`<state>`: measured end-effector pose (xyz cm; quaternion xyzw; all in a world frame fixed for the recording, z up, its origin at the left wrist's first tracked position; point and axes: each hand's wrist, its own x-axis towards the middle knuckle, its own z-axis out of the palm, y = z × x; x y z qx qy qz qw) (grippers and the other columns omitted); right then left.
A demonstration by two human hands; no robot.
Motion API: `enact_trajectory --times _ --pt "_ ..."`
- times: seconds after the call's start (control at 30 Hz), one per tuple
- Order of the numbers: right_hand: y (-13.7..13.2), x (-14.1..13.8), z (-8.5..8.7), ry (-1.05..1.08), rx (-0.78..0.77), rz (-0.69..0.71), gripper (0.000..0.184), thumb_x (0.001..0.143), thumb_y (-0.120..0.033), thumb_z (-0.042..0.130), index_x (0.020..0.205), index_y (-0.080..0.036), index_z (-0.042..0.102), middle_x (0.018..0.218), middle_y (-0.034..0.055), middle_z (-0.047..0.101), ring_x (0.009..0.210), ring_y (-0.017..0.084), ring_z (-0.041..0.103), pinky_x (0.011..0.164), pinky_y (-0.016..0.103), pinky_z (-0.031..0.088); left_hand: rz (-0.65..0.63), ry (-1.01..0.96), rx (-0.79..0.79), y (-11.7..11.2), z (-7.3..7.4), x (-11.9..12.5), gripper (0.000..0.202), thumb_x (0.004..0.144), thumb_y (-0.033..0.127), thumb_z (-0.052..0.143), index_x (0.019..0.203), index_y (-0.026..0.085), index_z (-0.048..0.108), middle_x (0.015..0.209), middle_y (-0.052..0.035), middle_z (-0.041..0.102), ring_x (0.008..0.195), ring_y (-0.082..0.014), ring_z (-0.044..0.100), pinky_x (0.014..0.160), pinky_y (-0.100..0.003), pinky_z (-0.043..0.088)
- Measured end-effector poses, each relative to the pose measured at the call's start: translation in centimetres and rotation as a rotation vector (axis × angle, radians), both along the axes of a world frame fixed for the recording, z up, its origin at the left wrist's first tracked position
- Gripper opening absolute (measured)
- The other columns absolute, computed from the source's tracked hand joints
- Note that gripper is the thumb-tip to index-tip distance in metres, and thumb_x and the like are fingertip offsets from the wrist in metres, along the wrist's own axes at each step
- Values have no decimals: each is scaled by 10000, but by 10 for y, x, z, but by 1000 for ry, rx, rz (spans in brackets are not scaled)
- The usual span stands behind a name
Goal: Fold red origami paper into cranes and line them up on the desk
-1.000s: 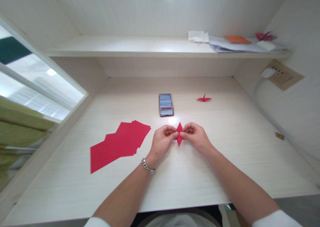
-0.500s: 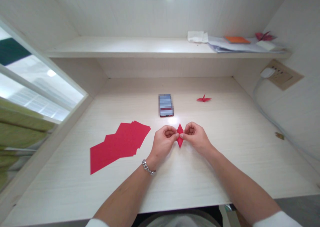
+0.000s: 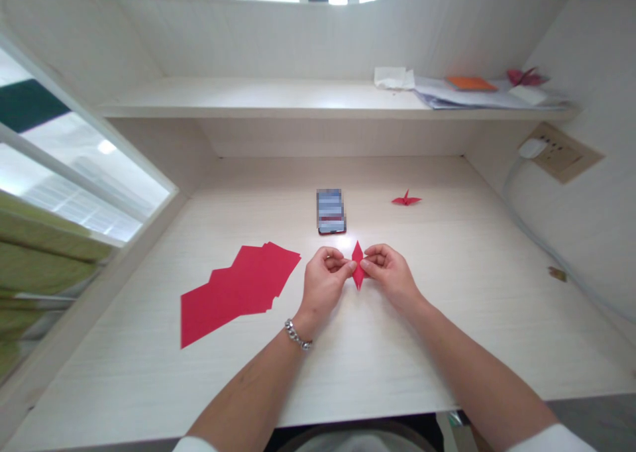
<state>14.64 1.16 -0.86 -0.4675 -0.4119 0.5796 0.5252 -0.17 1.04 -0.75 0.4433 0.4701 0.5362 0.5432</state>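
Fingers [image 3: 346, 271] pinching folded paper [image 3: 358, 250], shelf [image 3: 248, 93] holding papers [image 3: 462, 99]

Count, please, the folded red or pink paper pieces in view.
3: a diamond-shaped piece held between left hand and right hand, a winged piece right of the phone, and a pinkish-red piece on the shelf, far right. Others may be hidden.

Bright light flooded your desk [image 3: 368, 366], glare gleamed just your side of the pixelated phone [image 3: 331, 211], faint shadow softened under your right hand [image 3: 390, 272], lens stretch pulled the edges!
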Motion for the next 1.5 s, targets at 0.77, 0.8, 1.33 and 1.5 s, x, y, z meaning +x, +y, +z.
enact_trajectory --times 0.77,0.8,1.33,1.5 --pt "3 9 -6 -119 -20 163 253 701 -363 738 851 -159 734 774 58 736 695 197 680 686 325 559 -192 149 41 1 9 -7 194 764 273 690 902 138 705 884 -84 729 787 -185 682 724 -290 552" --pt "3 10 -5 -128 -23 175 246 704 -353 735 855 -159 738 777 60 738 702 200 682 688 327 559 -199 150 28 2 10 -8 178 757 263 692 881 136 708 863 -80 731 761 -181 681 704 -284 550" --pt "-2 16 12 87 -106 204 216 648 -327 775 769 -152 736 738 60 729 702 209 695 736 386 572 -199 97 27 0 12 -8 71 701 167 676 761 147 708 735 -42 711 662 -157 657 650 -279 546" --pt "-1 15 12 -42 -70 145 270 597 -347 811 766 -165 707 709 40 707 674 197 673 661 343 574 -201 151 83 0 11 -8 73 717 189 678 773 156 712 785 -57 724 717 -172 673 700 -292 549"
